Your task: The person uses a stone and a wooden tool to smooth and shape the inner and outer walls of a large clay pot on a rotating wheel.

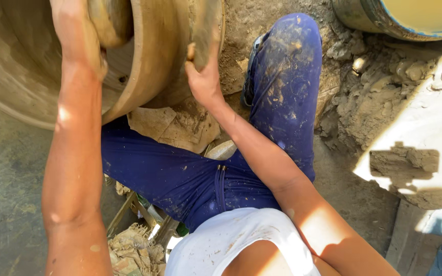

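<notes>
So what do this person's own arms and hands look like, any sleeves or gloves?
Both arms are bare from shoulder to fingertips: no sleeves, gloves, watch or bands in view. The left hand and right hand are smeared with wet clay, and dried flecks dot the forearms. The person wears a white sleeveless top and dark blue trousers spattered with clay.

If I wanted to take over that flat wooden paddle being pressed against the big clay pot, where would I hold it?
Probably at its lower end, where the right hand already wraps it, coming from below on the pot's outer side. The wooden paddle stands roughly upright with its broad face against the big clay pot, so only the lower end offers a free grip. The left hand reaches inside the pot.
</notes>
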